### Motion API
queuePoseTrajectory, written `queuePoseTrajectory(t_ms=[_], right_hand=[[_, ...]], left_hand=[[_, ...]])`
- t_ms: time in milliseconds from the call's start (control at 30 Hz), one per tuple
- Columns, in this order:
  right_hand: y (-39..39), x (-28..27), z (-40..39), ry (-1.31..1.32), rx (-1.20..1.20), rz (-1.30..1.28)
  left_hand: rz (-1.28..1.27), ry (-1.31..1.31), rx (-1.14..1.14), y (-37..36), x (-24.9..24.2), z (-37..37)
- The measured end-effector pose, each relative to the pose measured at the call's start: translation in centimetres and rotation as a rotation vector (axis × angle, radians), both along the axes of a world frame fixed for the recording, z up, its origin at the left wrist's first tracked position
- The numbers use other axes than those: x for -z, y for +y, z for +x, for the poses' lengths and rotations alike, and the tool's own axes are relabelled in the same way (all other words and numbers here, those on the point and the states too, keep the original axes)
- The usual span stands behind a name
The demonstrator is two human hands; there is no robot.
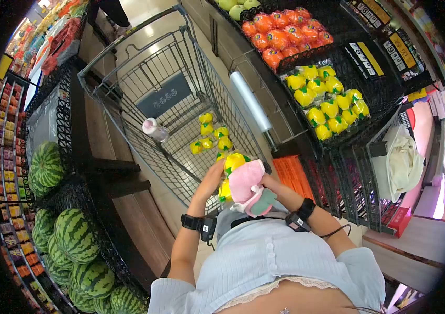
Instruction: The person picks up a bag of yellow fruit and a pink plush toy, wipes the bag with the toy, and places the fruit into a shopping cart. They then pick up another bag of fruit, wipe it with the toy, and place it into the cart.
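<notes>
My left hand is closed on the side of a clear-wrapped pack of lemons, yellow with green marks, at the near end of the shopping cart. A pink plush item with a white bow and a green part lies in front of the pack and covers some of it. At the right side of the plush item is my right hand, its fingers mostly hidden, so its grip cannot be made out. More lemon packs lie in the bottom of the cart.
A pink-capped bottle sits in the cart. Watermelons fill the left stand. To the right are more lemon packs, orange wrapped fruit, a roll of plastic bags and a basket with a white cloth bag.
</notes>
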State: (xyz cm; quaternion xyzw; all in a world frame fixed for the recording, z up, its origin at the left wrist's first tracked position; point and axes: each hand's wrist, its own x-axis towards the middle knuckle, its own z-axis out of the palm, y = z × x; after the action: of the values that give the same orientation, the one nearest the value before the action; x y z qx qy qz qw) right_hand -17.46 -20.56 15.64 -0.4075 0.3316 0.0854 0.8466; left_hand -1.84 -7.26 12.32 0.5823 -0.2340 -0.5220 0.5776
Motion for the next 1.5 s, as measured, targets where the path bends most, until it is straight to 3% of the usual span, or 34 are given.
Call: queuePoseTrajectory(t_ms=[100,133,167,333,400,467,500,533,600,667,767,833,867,900,1067,1167,1300,1500], right_hand=[[-1.1,-1.4,0.3,-0.11,-0.064,0.056],[-1.8,-1.7,0.3,-0.13,-0.062,0.007],[-2.6,-2.0,0.4,-0.147,-0.059,-0.043],[-9.3,-5.8,1.3,-0.244,0.018,-0.268],[-13.9,-6.1,1.7,-0.264,0.007,-0.426],[-17.1,-9.6,1.3,-0.209,0.19,-0.739],[-17.8,-13.5,1.1,-0.262,0.232,-0.665],[-19.5,-14.7,0.9,-0.184,0.253,-0.813],[-22.8,-15.8,0.4,-0.272,0.394,-0.782],[-26.5,-17.2,-0.1,-0.173,0.378,-0.99],[-30.9,-18.0,-0.1,-0.235,0.555,-1.316],[-33.5,-19.7,-0.5,-0.08,0.481,-1.363],[-34.1,-21.0,-0.8,-0.012,0.415,-1.255],[-37.0,-19.7,-0.9,-0.002,0.409,-1.222],[-43.5,-17.8,-1.1,0.257,0.132,-1.622],[-47.6,-14.5,-1.1,0.596,-0.092,-1.659],[-50.6,-11.0,-2.4,0.504,-0.093,-1.676],[-54.2,-8.0,-2.8,0.732,-0.206,-1.563]], left_hand=[[-0.051,0.109,-0.116,-0.6,1.2,-0.7],[-0.002,0.369,-0.158,-0.9,1.9,-0.6],[-0.036,0.394,-0.211,-1.2,2.5,-1.0],[0.022,0.228,-0.213,-2.3,-1.4,-0.8],[-0.02,0.256,-0.211,-2.4,-0.6,-0.8],[-0.046,0.26,-0.224,-3.1,-1.0,-1.2],[-0.05,0.262,-0.218,-3.6,-1.0,-1.4],[-0.055,0.265,-0.213,-3.8,-0.9,-1.5],[-0.062,0.247,-0.194,-4.4,-1.2,-1.9],[-0.05,0.24,-0.171,-4.8,-1.4,-2.2],[-0.022,0.226,-0.181,-5.0,-1.2,-2.5],[-0.018,0.249,-0.229,-5.2,-1.3,-2.9],[-0.02,0.236,-0.258,-5.3,-1.4,-3.1],[-0.023,0.239,-0.277,-5.3,-1.3,-3.3],[-0.02,0.214,-0.376,-5.5,-1.1,-3.8],[-0.002,0.192,-0.432,-5.6,-0.7,-3.9],[0.002,0.192,-0.506,-5.8,-0.5,-4.7],[-0.009,0.225,-0.563,-6.5,-0.6,-5.9]])
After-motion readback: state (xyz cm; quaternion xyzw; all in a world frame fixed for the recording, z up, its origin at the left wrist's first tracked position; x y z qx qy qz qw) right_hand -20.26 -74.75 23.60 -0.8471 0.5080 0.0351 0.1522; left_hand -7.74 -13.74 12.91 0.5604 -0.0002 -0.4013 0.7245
